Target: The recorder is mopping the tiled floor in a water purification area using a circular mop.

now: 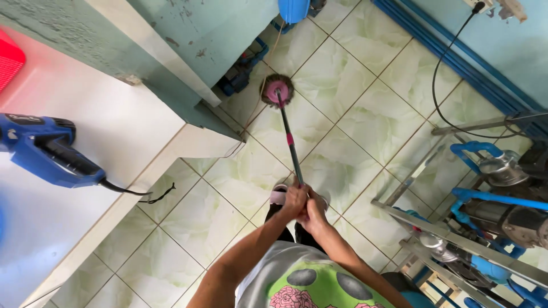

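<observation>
Hands: left hand (295,201) and right hand (313,212) are stacked together on the top end of the mop pole (290,142), both wrapped tight around it, touching each other.
Mop: the pole is dark with a pink band partway down, and it slants away from the person to the round mop head (277,90), pink in the middle with a dark shaggy ring, sitting on the floor (342,165) near the corner of the counter.
Floor: pale green marbled tiles, laid diagonal from where I stand.
Counter: white counter (108,148) on the left with a teal side panel, paint chipped in spots.
On the counter: a blue power tool (43,149) lying flat with a black cord (145,194) hanging over the edge. It has a small dark label on the body, too small to make out.
Red thing: a red ribbed object (8,60) at the far left, mostly cut off, can't tell what it is.
Right side: metal rack (451,234) with blue pipes and steel pump-looking parts, only partly in view.
Wall: a black cable (442,68) runs down from a plug at the top right, next to blue pipes along the wall base.
Top edge: a blue container (293,8), cut off.
Hidden: the person's feet are mostly behind the hands, just a bit of pink and white footwear (278,195) showing.
</observation>
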